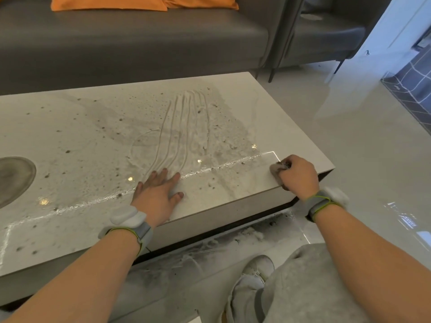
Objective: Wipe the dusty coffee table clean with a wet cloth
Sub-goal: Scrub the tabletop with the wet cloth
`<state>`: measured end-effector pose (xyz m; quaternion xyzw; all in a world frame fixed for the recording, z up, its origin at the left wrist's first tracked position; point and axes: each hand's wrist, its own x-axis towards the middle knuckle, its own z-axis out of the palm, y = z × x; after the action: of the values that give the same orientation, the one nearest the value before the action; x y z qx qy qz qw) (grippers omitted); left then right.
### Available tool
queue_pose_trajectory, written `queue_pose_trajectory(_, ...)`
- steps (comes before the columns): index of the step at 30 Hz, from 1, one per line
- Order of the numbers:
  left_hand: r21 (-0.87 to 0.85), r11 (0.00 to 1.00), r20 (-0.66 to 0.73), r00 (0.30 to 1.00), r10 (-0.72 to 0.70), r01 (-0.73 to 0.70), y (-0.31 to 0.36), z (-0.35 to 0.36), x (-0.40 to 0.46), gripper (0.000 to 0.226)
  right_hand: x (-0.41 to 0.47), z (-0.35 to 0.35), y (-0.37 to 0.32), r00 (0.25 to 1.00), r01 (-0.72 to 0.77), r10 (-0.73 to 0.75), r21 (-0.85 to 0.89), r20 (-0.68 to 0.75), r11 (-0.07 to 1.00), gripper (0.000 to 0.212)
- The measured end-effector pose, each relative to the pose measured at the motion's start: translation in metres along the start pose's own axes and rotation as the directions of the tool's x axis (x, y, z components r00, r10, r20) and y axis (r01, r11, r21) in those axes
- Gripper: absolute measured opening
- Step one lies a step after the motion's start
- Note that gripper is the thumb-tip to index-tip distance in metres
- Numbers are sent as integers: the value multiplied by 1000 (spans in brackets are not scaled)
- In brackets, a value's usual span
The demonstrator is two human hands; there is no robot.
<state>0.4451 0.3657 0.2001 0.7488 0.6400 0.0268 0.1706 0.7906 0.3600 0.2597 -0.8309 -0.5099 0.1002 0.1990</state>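
- My left hand [156,191] flat on the coffee table [291,127], fingers spread, near the front edge.
- My right hand [297,176] fisted round the wet cloth [277,169] at the front right corner.
- Dust [184,127] streaked mid-table.

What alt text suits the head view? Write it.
A right hand grips a wadded grey cloth at the near right corner of a dusty white stone coffee table; the left hand lies flat on it.

Dust-streaked pale coffee table [245,103] — grey cloth [277,169] bunched at its near right corner
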Motion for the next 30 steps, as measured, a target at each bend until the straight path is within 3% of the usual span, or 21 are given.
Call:
queue_pose_trajectory(3, -1, 1000, -7, 1000, 2, -2, 0, -2, -1, 59, -21, 14, -12, 981, 187, -182, -70, 72, 980, 26)
queue_pose_trajectory(6, 5, 1000, -8, 1000, 5, -5, 2, -4, 0, 59, -38, 29, -30, 923, 337, -348, 92, 167, 937, 26)
queue_pose_trajectory(8, 4, 1000, 3, 1000, 0, 0, 3, -5, -2, 60, -27, 30, -36, 937, 269, -305, 203, 170, 941, 22)
queue_pose_trajectory(10, 13, 1000, 9, 1000, 1, -1, 3, -5, -1, 60, -2, 23, -35, 982, 147, -173, 274, 72, 950, 21)
queue_pose_trajectory(12, 14, 1000, 8, 1000, 5, -5, 3, -5, -1, 60, 21, 15, -26, 998, 60, -54, 215, -36, 975, 25)
queue_pose_trajectory(15, 6, 1000, 5, 1000, 5, -5, 2, -4, -1, 60, 31, 18, -17, 999, -35, 35, 13, -31, 999, 31)
queue_pose_trajectory(17, 3, 1000, -1, 1000, 6, -6, 2, -4, -1, 60, 19, 31, -32, 998, 55, -55, -21, -10, 998, 30)
queue_pose_trajectory(20, -16, 1000, -13, 1000, 4, -4, 3, -7, -3, 60, -9, 51, -62, 930, 337, -344, 76, 129, 939, 26)
queue_pose_trajectory(22, -23, 1000, -10, 1000, 3, -3, 3, -8, -3, 60, -12, 49, -68, 908, 357, -384, 173, 165, 918, 23)
queue_pose_trajectory(24, -25, 1000, -4, 1000, 5, -5, 4, -8, -3, 61, 5, 39, -63, 948, 263, -296, 238, 114, 935, 19)
queue_pose_trajectory(27, -27, 1000, -13, 1000, 7, -7, 3, -6, -2, 61, 42, 23, -41, 996, 53, -39, 165, -86, 985, 26)
queue_pose_trajectory(30, -15, 1000, -46, 999, 13, -13, 1, -4, 0, 61, 51, 28, -30, 996, -73, 73, 7, -41, 997, 31)
